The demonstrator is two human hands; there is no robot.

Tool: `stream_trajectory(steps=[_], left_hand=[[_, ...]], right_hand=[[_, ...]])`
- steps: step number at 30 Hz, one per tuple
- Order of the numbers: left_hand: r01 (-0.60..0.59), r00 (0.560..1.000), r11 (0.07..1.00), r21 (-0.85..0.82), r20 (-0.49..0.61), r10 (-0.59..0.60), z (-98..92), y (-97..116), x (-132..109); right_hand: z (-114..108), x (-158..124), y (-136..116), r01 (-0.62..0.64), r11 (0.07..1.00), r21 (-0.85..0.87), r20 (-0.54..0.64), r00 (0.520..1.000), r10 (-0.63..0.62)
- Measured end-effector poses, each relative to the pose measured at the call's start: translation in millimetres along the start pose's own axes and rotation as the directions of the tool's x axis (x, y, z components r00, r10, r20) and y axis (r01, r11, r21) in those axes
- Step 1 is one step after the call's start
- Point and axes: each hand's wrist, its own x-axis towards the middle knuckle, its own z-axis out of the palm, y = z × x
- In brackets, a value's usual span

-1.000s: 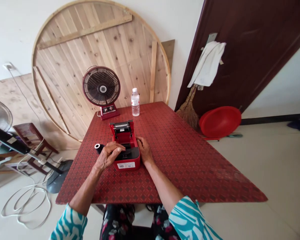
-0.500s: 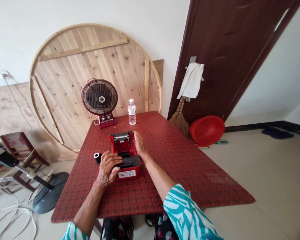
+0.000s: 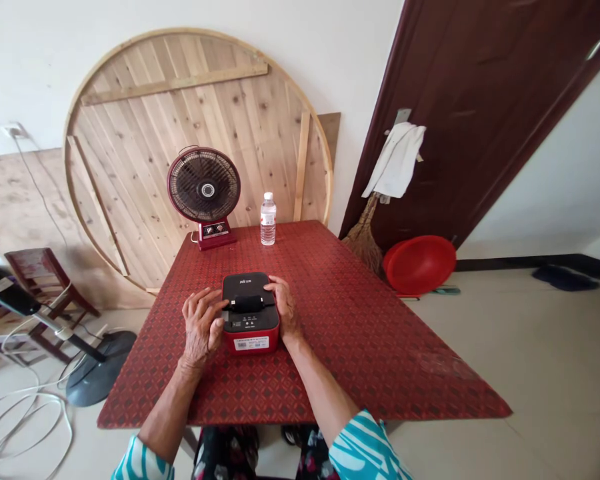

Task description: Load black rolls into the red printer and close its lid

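A red and black boxy device (image 3: 251,325) stands on the table, its black lid down, with a dark rounded part across the middle and a white label on its front. My left hand (image 3: 201,327) is at its left side, fingers spread and the index fingertip at the lid's left edge. Along the right side lies my right hand (image 3: 286,310), its fingers extended and the fingertips on the lid's right edge. Neither hand is wrapped round the device.
A small red fan (image 3: 205,193) and a water bottle (image 3: 268,220) stand at the back of the red patterned table (image 3: 360,347). A large round wooden board (image 3: 145,153) leans on the wall. On the floor are a standing fan's base (image 3: 100,370), cables and a red basin (image 3: 420,265).
The device's lid was raised and has come down shut. My left hand has moved left off the device's front part. The black roll seen left of the device is out of sight.
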Motion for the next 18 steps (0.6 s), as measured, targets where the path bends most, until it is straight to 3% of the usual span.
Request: stream_trajectory(steps=[14,18], left_hand=[[0.077,0.996,0.996,-0.033,0.048,-0.076,0.6,-0.4,1.7],[0.145,0.988,0.982,-0.121,0.074,-0.137,-1.2,-1.1,0.7]], right_hand=[[0.4,-1.8,5.9,-0.003,1.000,0.028,-0.004,1.000,0.003],[1.1,-2.3,8.4,-0.008,0.999,0.040,-0.023,1.000,0.009]])
